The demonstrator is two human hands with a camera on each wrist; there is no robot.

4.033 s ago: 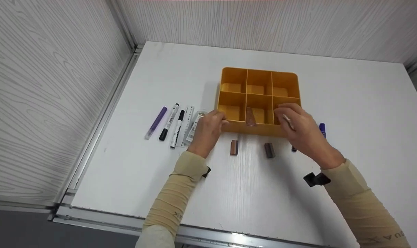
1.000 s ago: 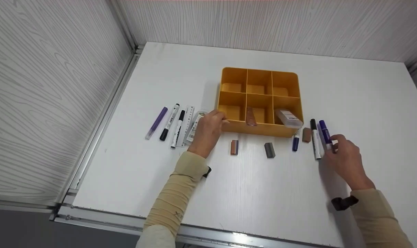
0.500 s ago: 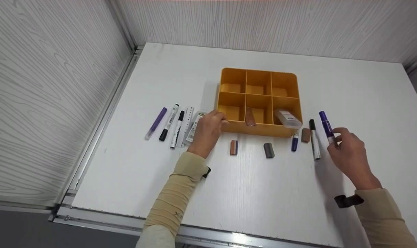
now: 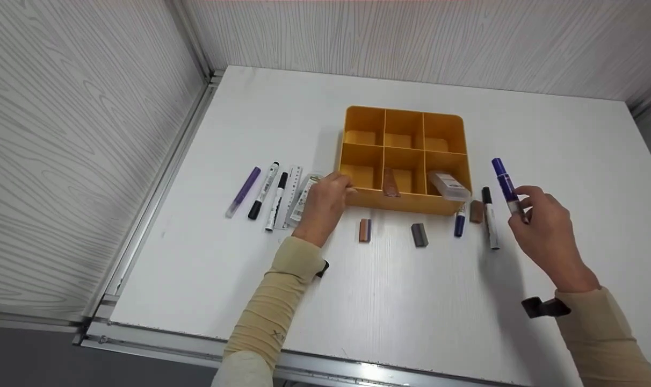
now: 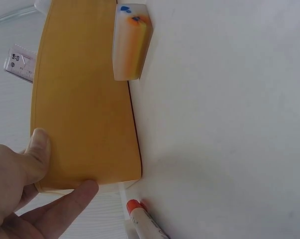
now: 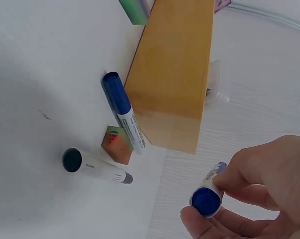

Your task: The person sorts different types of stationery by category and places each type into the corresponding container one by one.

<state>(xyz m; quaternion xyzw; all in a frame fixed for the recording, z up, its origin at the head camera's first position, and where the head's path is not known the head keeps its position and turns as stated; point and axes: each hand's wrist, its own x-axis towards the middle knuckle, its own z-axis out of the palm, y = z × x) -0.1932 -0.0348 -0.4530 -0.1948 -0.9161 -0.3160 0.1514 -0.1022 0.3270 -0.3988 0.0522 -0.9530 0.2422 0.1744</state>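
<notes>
My left hand (image 4: 325, 207) grips the near left corner of the yellow six-compartment organizer box (image 4: 374, 198); in the left wrist view the thumb (image 5: 39, 149) lies over the rim onto the wall. Off to the right of the box, my right hand (image 4: 545, 231) pinches a blue-capped marker (image 4: 503, 177) between thumb and fingers. The marker is raised and tilted; its round blue end (image 6: 206, 200) faces the right wrist camera. A clear plastic case (image 4: 450, 186) leans in the near right compartment. A clear pinkish ruler (image 4: 390, 183) sticks up from the near middle one.
Right of the box lie a blue-capped marker (image 4: 459, 224), a brownish eraser (image 4: 476, 212) and a black-capped marker (image 4: 490, 226). Two erasers, one orange (image 4: 364, 230) and one grey (image 4: 419, 235), lie before it. Leftward are a ruler (image 4: 294, 185), markers and a purple pen (image 4: 244, 192).
The right hand let the clear case go in the near right compartment, then took the blue-capped marker from the table and lifted it. The left hand has stayed on the box corner.
</notes>
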